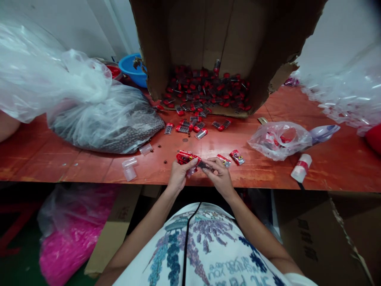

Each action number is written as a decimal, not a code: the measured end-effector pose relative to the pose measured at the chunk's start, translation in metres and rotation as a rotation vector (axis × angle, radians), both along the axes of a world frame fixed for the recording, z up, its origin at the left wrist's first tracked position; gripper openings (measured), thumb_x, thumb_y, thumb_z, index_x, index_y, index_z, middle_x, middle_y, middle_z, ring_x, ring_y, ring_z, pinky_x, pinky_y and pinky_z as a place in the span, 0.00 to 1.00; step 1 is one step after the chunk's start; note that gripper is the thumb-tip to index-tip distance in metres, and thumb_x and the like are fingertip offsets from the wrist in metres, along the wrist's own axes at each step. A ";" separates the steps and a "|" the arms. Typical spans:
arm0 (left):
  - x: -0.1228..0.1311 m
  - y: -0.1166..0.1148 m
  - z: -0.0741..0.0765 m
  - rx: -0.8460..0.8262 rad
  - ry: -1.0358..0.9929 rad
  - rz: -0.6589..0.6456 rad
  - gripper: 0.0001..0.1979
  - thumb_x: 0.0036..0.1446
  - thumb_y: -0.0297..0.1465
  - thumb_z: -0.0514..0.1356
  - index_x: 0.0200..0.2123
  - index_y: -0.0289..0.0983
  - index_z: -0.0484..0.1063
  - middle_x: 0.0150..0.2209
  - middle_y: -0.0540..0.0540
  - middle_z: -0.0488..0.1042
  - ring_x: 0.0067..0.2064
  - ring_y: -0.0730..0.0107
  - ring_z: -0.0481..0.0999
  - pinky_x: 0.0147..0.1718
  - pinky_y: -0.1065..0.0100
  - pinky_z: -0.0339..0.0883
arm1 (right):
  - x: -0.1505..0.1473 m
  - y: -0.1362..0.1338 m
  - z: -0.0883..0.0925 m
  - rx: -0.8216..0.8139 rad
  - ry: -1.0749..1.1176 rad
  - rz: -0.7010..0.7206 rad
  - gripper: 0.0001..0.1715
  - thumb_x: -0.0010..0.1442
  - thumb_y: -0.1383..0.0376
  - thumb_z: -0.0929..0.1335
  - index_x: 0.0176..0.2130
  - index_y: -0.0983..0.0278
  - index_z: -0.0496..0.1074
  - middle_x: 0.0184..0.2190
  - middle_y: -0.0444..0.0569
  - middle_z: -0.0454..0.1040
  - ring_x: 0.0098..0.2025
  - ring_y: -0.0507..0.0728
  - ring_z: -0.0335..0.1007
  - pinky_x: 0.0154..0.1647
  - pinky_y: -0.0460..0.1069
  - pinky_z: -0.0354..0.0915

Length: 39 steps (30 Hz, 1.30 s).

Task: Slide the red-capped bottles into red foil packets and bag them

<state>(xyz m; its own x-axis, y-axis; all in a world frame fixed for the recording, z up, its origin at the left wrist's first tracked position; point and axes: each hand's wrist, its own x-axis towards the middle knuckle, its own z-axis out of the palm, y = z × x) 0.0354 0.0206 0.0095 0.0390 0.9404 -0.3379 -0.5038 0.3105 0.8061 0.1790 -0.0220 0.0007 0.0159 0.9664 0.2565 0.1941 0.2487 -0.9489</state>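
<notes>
My left hand [179,173] is closed round a bunch of small red-capped clear tubes [185,157] at the near edge of the red table [89,167]. My right hand [218,173] pinches one small dark-filled tube [205,165] right beside the left hand's fingers. Two more red-capped tubes [230,159] lie on the table just beyond my right hand. Empty clear tubes [130,167] lie to the left of my left hand.
A torn cardboard box [208,35] at the back holds a heap of red-capped tubes [205,89], some spilling out. A big clear bag of dark beads [113,127] lies left, a small plastic bag [279,139] and white roll [301,167] right. A pink bag [68,238] sits under the table.
</notes>
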 end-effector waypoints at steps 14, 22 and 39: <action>-0.005 -0.002 -0.003 0.076 0.099 -0.007 0.20 0.31 0.27 0.73 0.33 0.33 0.75 0.29 0.49 0.76 0.26 0.72 0.74 0.22 0.72 0.70 | 0.012 0.000 -0.003 -0.057 0.076 0.081 0.19 0.57 0.66 0.69 0.49 0.52 0.74 0.39 0.46 0.68 0.40 0.53 0.65 0.39 0.48 0.64; -0.004 -0.005 -0.004 0.106 0.170 -0.049 0.14 0.35 0.30 0.72 0.28 0.32 0.75 0.24 0.49 0.74 0.24 0.73 0.72 0.21 0.73 0.67 | 0.011 0.001 0.000 -0.077 0.069 0.085 0.19 0.57 0.64 0.69 0.49 0.54 0.74 0.39 0.46 0.70 0.38 0.53 0.66 0.38 0.48 0.65; 0.000 -0.004 0.004 0.112 0.175 -0.070 0.17 0.33 0.26 0.72 0.30 0.33 0.73 0.25 0.52 0.74 0.27 0.74 0.72 0.28 0.73 0.68 | 0.003 -0.003 -0.004 -0.072 0.058 -0.021 0.16 0.56 0.66 0.69 0.46 0.57 0.73 0.38 0.46 0.70 0.38 0.53 0.67 0.39 0.48 0.65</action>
<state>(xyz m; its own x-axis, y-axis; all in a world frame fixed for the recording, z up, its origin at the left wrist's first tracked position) 0.0356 0.0165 0.0130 0.0558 0.9696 -0.2383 -0.3338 0.2431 0.9108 0.1816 -0.0253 -0.0030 0.0487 0.9816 0.1849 0.1430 0.1764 -0.9739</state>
